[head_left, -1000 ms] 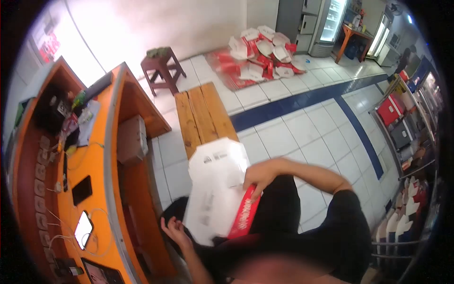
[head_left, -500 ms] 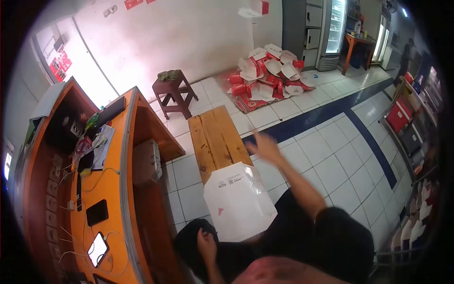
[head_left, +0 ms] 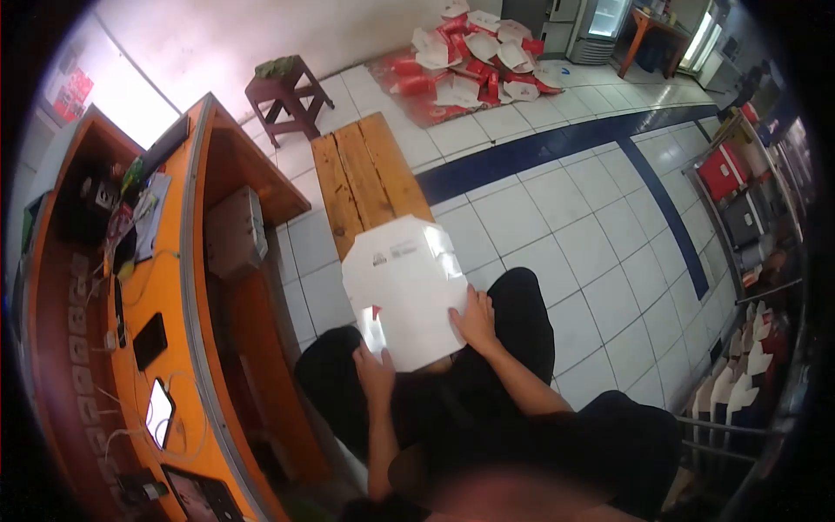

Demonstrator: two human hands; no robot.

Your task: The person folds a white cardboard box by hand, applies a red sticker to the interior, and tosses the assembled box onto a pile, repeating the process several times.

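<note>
A flat white cardboard box blank (head_left: 407, 300) with cut corners, small dark print and a red mark lies over the near end of the wooden bench (head_left: 370, 174), between my knees. My left hand (head_left: 376, 372) grips its near left edge, thumb on top. On its right edge my right hand (head_left: 474, 322) has hold too, the thumb over the face and the other fingers at the side. Whether more blanks lie beneath it I cannot tell.
Against the far wall is a heap of folded red-and-white boxes (head_left: 470, 56). A brown stool (head_left: 287, 96) stands beyond the bench. To the left runs an orange counter (head_left: 187, 348) with phones and cables. Shelving (head_left: 735, 217) lines the right side, with more boxes (head_left: 739, 365) low down.
A red-and-white box was in the air near the far wall, my right hand stretched out forward. Now that hand is back at the blank's right edge, the left at its left edge.
</note>
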